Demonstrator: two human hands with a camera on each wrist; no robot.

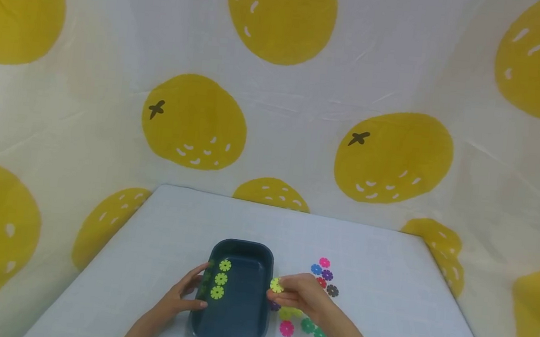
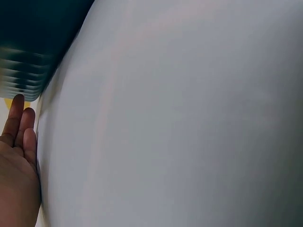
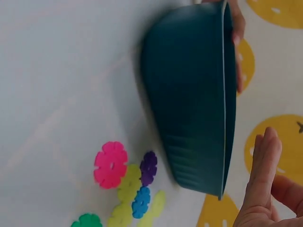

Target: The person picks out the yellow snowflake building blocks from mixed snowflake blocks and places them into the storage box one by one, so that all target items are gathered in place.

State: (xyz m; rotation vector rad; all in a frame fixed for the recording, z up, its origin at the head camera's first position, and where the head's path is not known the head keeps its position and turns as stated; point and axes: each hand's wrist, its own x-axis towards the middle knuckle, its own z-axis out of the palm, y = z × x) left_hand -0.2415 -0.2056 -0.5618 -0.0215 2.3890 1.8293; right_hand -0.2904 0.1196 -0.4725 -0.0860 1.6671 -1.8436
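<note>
A dark blue tray (image 1: 235, 325) lies on the white table (image 1: 172, 224), with three green flower discs (image 1: 221, 279) in a row along its left inner side. My left hand (image 1: 188, 293) rests against the tray's left wall, fingers straight; in the left wrist view the fingers (image 2: 19, 127) lie flat beside the tray (image 2: 33, 33). My right hand (image 1: 281, 293) pinches a yellow-green disc (image 1: 276, 285) just over the tray's right rim. The right wrist view shows the tray (image 3: 194, 104) from outside and my right fingers (image 3: 262, 175), but not the held disc.
Loose discs lie on the table right of the tray: pink (image 1: 324, 262), blue (image 1: 316, 269), purple (image 1: 327, 275), dark (image 1: 332, 290), a nearer pink one (image 1: 286, 328) and green ones (image 1: 320, 335). An orange-patterned cloth (image 1: 388, 158) walls the table's far and side edges.
</note>
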